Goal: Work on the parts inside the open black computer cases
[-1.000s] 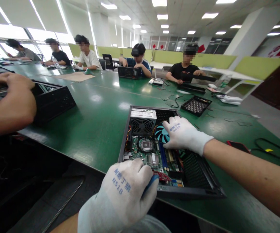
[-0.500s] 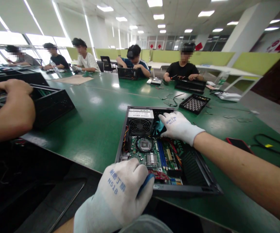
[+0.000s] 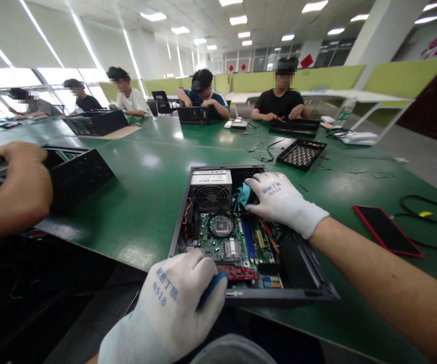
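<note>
An open black computer case lies flat on the green table, with a green motherboard, a red card and a power supply with a black fan grille inside. At the upper middle of the case, my right hand, in a white glove, grips a fan with light blue blades beside the power supply. My left hand, gloved too, is closed at the near left corner of the case; something blue shows between its fingers, too hidden to make out.
A red-edged black device and a black cable lie at the right. Behind the case sits a black tray. Another person's arm reaches into a case at the left. Several people sit at the far side.
The light blue fan blades now show more clearly beside my right hand, tilted toward the view. My left hand stays closed at the case corner. The view has shifted slightly.
</note>
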{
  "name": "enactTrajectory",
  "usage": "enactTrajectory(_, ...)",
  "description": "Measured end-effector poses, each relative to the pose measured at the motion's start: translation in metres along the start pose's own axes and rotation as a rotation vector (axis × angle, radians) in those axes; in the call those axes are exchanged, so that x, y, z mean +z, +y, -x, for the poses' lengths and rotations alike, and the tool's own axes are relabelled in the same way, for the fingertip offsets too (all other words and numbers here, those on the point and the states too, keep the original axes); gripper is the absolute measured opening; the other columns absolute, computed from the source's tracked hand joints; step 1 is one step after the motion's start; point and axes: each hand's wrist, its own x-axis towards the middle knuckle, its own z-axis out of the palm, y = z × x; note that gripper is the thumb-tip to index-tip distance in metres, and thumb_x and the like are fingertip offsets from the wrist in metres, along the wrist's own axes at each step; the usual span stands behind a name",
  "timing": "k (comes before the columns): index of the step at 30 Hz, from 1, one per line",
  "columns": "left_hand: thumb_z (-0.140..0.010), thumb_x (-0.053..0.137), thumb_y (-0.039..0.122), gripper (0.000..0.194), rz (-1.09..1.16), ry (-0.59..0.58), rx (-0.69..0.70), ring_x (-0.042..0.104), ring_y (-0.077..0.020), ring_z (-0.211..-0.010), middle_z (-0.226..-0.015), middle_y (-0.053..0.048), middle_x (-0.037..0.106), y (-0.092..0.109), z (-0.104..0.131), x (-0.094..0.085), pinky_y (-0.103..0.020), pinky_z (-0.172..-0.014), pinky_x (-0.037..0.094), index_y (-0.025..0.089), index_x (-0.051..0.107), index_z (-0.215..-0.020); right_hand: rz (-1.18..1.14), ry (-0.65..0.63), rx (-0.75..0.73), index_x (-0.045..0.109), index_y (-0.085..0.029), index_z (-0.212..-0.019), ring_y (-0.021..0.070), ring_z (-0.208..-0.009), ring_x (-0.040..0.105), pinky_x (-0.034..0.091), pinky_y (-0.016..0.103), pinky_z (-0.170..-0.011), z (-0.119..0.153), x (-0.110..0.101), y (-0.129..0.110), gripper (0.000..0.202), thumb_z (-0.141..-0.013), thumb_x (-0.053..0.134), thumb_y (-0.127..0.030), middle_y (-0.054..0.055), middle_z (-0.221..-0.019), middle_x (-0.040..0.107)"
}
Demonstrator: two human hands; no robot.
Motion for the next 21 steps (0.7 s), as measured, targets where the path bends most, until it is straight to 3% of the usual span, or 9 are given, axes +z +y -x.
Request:
enactTrajectory(5, -0.101, 0.052, 0.03, 0.022, 0.016, -0.047, -0.028, 0.058, -0.0183, -0.065, -0.077, 0.0, 0.059, 0.001, -0.002, -0.002, -0.034, -0.059, 0.039, 0.024, 0.052, -0.08, -0.148, 0.1, 0.015, 0.067, -0.009, -0.131, 0.0374, -0.12, 0.062, 0.044, 0.047, -0.102, 0.016, 0.004, 0.006, 0.062, -0.094, 0.062, -0.059, 0.021, -0.128, 0.069)
enactTrajectory(11, -0.104, 0.049, 0.034, 0.013, 0.003, -0.273, 0.007, 0.065, -0.0211, -0.081, -0.092, -0.002, 0.065, -0.005, -0.021, -0.012, -0.035, -0.071, 0.049, 0.024, 0.054, -0.096, -0.402, 0.199, 0.057, 0.071, -0.016, -0.12, 0.0313, -0.111, 0.066, 0.048, 0.043, -0.098, 0.028, 0.006, 0.007, 0.048, -0.095, 0.063, -0.056, 0.015, -0.122, 0.073)
enactTrajectory(16, -0.104, 0.045, 0.03, 0.026, -0.149, -0.453, 0.065, 0.068, -0.0265, -0.106, -0.119, -0.012, 0.067, -0.021, -0.078, 0.001, -0.04, -0.094, 0.054, 0.017, 0.052, -0.125, -0.466, 0.235, 0.07, 0.07, -0.015, -0.118, 0.0315, -0.113, 0.066, 0.048, 0.044, -0.1, 0.028, 0.006, 0.005, 0.046, -0.095, 0.064, -0.054, 0.016, -0.122, 0.072)
enactTrajectory(21, -0.098, 0.051, 0.026, 0.036, -0.318, -0.73, 0.057, 0.069, -0.0309, -0.119, -0.127, -0.019, 0.07, -0.036, -0.14, 0.042, -0.041, -0.104, 0.054, 0.01, 0.056, -0.13, -0.469, 0.252, 0.071, 0.07, -0.014, -0.12, 0.0329, -0.116, 0.064, 0.047, 0.045, -0.103, 0.029, 0.011, 0.006, 0.049, -0.095, 0.064, -0.055, 0.017, -0.124, 0.071)
